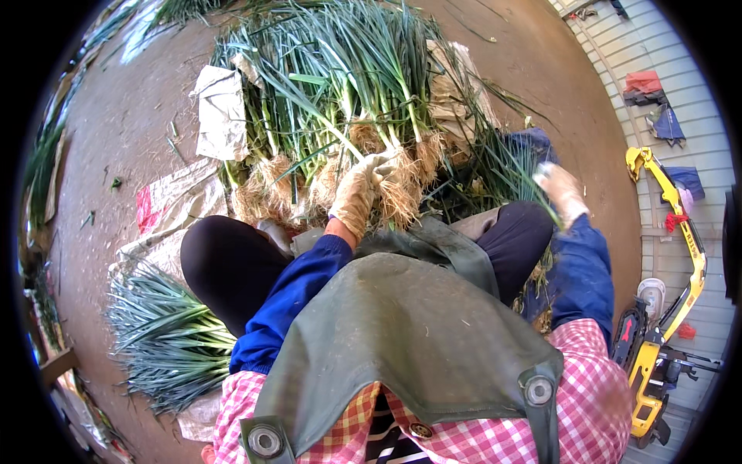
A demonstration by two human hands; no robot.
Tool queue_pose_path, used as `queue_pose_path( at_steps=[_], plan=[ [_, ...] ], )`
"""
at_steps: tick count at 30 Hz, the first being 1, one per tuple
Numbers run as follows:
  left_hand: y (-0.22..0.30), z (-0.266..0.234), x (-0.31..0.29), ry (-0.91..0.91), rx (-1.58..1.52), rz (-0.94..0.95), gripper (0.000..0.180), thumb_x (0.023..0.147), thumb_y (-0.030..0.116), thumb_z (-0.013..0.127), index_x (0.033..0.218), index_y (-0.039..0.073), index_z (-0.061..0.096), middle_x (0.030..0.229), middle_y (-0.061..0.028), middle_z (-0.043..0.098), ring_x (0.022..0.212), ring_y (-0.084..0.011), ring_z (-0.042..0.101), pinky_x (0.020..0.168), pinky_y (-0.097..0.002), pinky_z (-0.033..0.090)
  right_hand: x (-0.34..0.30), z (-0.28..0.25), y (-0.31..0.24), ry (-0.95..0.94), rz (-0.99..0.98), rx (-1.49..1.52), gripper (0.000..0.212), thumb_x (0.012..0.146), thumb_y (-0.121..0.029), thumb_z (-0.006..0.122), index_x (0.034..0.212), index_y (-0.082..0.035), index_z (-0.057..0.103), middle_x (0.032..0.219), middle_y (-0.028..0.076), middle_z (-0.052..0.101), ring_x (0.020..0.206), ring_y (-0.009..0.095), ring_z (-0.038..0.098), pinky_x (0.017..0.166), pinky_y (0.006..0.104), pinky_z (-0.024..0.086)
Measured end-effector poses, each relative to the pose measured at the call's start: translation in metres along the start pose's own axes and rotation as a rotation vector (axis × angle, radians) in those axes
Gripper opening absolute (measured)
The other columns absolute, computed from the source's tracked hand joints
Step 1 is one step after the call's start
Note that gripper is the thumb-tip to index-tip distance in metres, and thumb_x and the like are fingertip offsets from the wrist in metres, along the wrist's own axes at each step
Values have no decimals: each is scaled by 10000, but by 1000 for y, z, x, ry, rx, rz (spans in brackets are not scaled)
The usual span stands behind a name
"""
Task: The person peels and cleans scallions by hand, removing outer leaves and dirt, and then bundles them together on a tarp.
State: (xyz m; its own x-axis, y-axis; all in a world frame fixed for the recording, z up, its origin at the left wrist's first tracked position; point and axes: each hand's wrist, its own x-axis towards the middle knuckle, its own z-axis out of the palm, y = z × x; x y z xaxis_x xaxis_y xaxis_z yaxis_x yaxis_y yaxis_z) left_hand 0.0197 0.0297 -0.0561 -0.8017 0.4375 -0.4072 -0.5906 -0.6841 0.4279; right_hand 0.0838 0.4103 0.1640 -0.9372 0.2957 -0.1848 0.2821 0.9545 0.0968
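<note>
A large heap of green onions lies before me, green leaves pointing away and tan stringy roots toward my lap. My left hand, in a soiled pale glove, is closed around the white stem of a green onion at its root end, beside a clump of roots. Out to the right, above my right knee, is my right hand, also gloved. Motion blurs its fingers, so their grip cannot be made out. Loose green leaves lie close to it, and a thin strand shows just below the glove.
A bundle of green onions rests by my left knee. Pale woven sacks flank the heap. A dark green apron covers my lap. At far right a yellow toy-like excavator stands against a ribbed wall. Scraps dot the brown floor.
</note>
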Motion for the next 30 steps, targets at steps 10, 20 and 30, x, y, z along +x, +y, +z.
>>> queue_pose_path(
  at_steps=[10,20,30],
  plan=[
    [6,33,-24,60,-38,8,308,928,224,530,1084,-5,665,1000,-102,678,853,-197,646,761,-315,532,16,127,-270,-335,-768,557,372,965,-341,458,1032,-40,666,969,163,670,922,303,625,818,383,477],
    [12,45,-31,-29,-44,218,505,1017,399,360,1275,6,546,1157,-134,641,1005,-210,602,839,-313,496,-12,195,-285,-450,-177,1831,169,977,-161,533,1024,-27,626,937,34,637,834,102,586,736,240,492],
    [2,12,-10,25,-85,94,397,995,319,442,1143,-21,584,984,-146,626,870,-246,634,769,-364,530,22,115,-228,-664,-588,304,195,868,-237,600,925,-70,682,791,71,689,705,176,644,600,325,493]
  ],
)
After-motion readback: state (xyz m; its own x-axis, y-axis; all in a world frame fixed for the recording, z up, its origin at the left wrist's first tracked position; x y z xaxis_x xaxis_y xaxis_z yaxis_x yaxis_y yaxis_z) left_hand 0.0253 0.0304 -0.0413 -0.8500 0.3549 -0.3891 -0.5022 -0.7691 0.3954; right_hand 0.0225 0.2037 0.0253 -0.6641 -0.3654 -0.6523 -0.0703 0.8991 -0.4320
